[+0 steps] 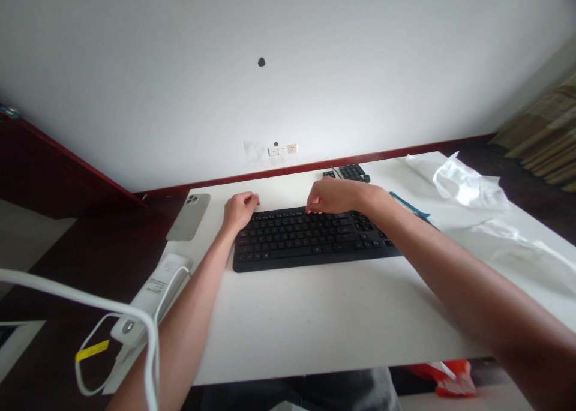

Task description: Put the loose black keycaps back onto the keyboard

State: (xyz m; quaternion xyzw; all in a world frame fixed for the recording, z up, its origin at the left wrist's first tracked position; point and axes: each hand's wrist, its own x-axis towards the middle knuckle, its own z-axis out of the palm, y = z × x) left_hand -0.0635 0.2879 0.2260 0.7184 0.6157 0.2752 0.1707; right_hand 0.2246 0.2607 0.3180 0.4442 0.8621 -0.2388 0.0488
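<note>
A black keyboard lies flat on the white desk. Close to its upper left corner is my left hand, its fingers curled in; a dark spot shows between thumb and fingers, but I cannot make out what it is. Over the keyboard's top edge, my right hand has its fingers bent and pinched together, with the tips down at the upper row of keys. What those fingertips grip, if anything, is hidden. Just behind the right hand sits a group of small black keys, partly covered by the wrist.
Left of the keyboard lie a phone and a white power strip with a white cable. A thin blue tool is beside my right forearm. Crumpled white plastic wrapping covers the desk's right side.
</note>
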